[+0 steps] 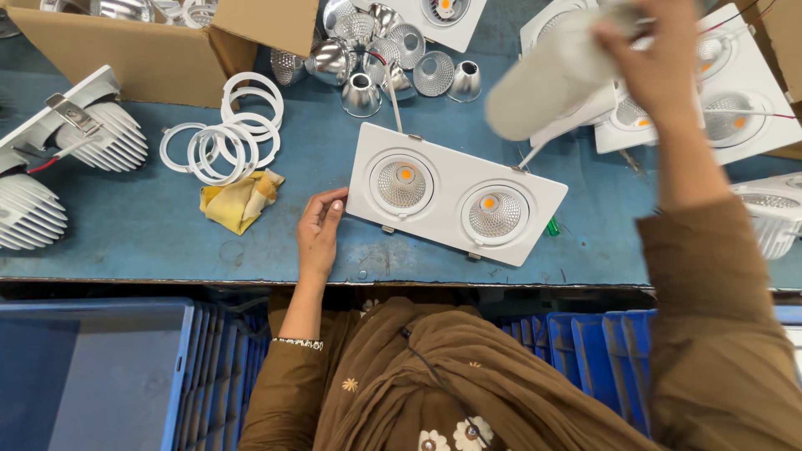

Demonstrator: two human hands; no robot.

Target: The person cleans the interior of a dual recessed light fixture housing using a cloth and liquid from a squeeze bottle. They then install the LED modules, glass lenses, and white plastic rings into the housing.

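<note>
White twin-lamp downlight fixture [455, 197] lying face up at mid-bench, angled, both lenses exposed. Steadied at its near-left corner by left hand [319, 230], fingers loosely curled against the edge, gripping nothing. Raised above its far end: right hand [660, 63], closed around a blurred white cylinder [555, 79]. Alongside: white rings [227, 138], yellow cloth [241, 200], silver reflectors [376, 54], cardboard box [159, 50].

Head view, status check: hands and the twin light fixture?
Left hand flat against twin white fixture on blue bench. Right hand raised, gripping blurred white cylinder. Yellow cloth lies clear.
</note>
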